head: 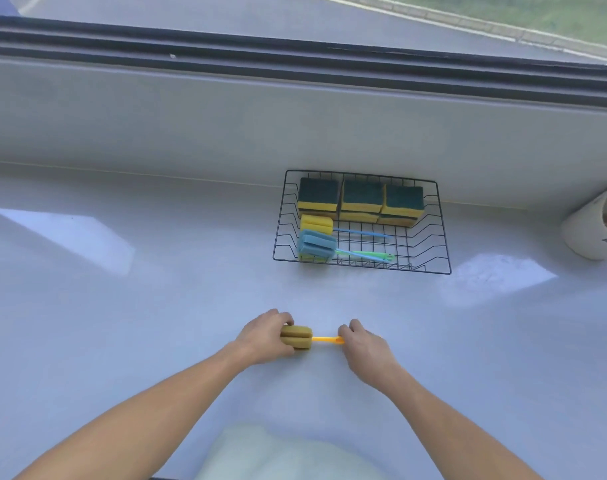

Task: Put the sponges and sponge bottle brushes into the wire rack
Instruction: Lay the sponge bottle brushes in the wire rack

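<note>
Looks like a home kitchen: a glossy white table (156, 306) runs under a wide window (295, 15), and behind that glass lie road and grass. A wire rack (444, 237) of dish sponges (362, 197) sits below the window.

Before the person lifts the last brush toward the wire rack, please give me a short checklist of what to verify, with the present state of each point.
1. Left hand holds the sponge head of the yellow-handled brush: ok.
2. Right hand holds the end of the handle: ok, fingers are on it.
3. Brush is clear of the counter: cannot tell, it is low and may be resting on it.
4. Wire rack has free space: ok, the front right part is bare.
5. Path from the brush to the rack is free: ok, nothing lies between.
6. Sponges are stacked tidily at the back of the rack: ok.
</note>
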